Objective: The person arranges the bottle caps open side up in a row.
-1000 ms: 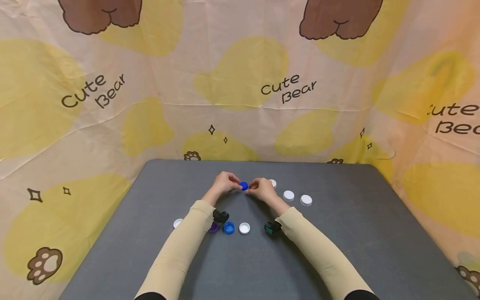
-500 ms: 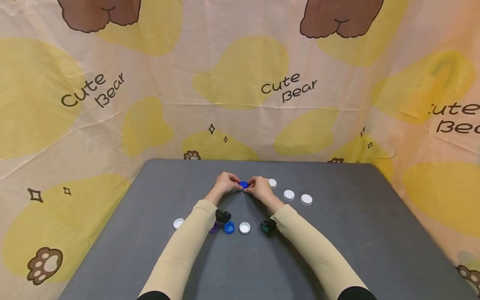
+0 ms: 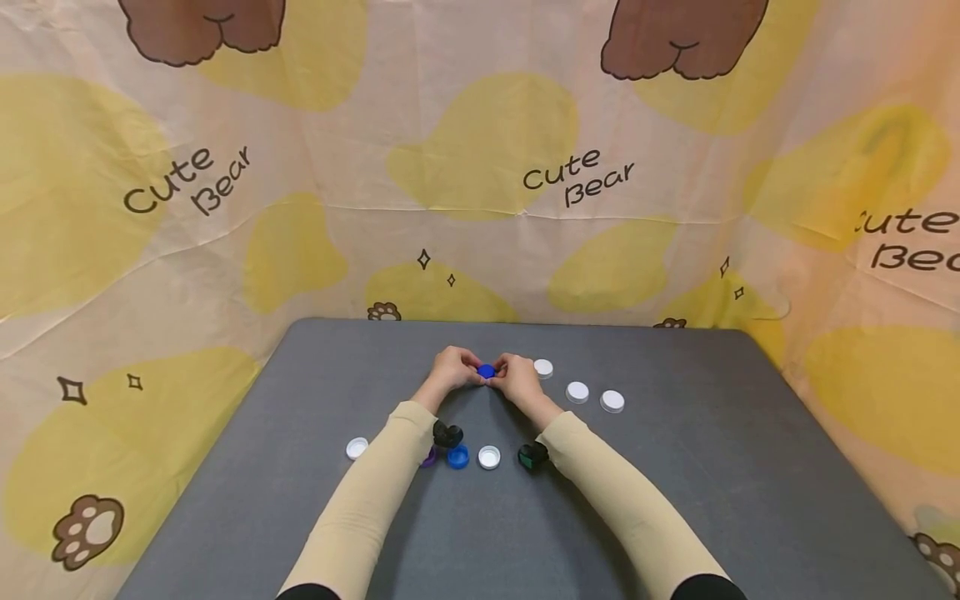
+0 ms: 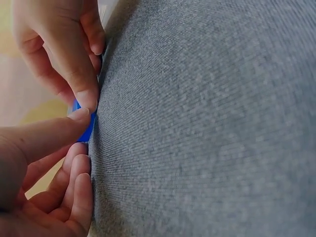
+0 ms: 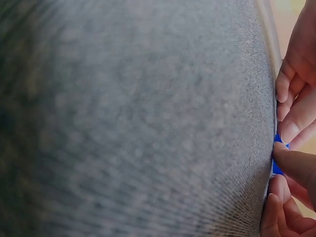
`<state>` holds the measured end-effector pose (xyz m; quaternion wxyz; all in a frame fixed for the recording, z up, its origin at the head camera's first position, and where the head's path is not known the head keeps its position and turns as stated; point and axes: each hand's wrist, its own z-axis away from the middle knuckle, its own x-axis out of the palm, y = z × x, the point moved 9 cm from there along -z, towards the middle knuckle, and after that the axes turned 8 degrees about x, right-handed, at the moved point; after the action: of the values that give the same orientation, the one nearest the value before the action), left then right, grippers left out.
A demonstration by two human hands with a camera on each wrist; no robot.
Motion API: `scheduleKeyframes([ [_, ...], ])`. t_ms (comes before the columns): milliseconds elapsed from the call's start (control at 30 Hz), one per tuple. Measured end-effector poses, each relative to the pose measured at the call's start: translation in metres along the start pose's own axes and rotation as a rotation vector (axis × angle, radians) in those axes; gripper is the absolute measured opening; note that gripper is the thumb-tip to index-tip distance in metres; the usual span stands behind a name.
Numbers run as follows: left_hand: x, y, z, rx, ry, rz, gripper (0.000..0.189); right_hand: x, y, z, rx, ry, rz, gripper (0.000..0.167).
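A small blue bottle cap (image 3: 486, 372) sits on the grey table toward its far side, between my two hands. My left hand (image 3: 453, 368) pinches its left edge between thumb and fingers. From the other side, my right hand (image 3: 516, 378) pinches the right edge. In the left wrist view the two thumbs meet in front of the blue cap (image 4: 87, 129), covering much of it. Only slivers of the blue cap (image 5: 278, 167) show past the thumb in the right wrist view. A white cap (image 3: 543, 368) lies just right of my right hand.
Two more white caps (image 3: 577, 392) (image 3: 612, 402) lie to the right. Nearer me are a white cap (image 3: 357, 448), a purple cap (image 3: 429, 457) partly behind the left wrist camera, a blue cap (image 3: 457, 457) and another white cap (image 3: 489, 457). A printed cloth (image 3: 480, 167) hangs behind the table.
My right hand has closed in on the blue cap, its forearm shifting slightly left, uncovering more of the nearby white cap. My left hand and the cap have barely moved.
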<state>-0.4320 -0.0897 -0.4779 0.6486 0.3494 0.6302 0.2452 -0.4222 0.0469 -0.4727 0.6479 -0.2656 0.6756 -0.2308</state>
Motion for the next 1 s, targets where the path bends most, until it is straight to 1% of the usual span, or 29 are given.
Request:
scheduleKeyframes([
  [200,0.001,0.002,0.001,0.009,0.013,-0.013,0.021,0.0,0.001,0.001,-0.013,0.009,0.003,0.024],
  [333,0.002,0.003,0.001,0.027,0.02,-0.028,0.02,-0.002,0.001,0.004,-0.024,0.015,-0.019,0.022],
  [500,0.001,0.003,0.002,0.029,0.021,-0.034,0.019,-0.002,0.002,0.005,-0.03,0.017,-0.034,0.021],
  [767,0.002,0.005,0.004,0.041,0.006,-0.037,0.02,-0.003,0.002,0.007,-0.049,0.008,-0.059,0.02],
  [1000,-0.001,0.011,0.007,0.064,-0.007,-0.018,0.021,-0.009,-0.005,0.014,-0.085,0.01,-0.105,0.021],
])
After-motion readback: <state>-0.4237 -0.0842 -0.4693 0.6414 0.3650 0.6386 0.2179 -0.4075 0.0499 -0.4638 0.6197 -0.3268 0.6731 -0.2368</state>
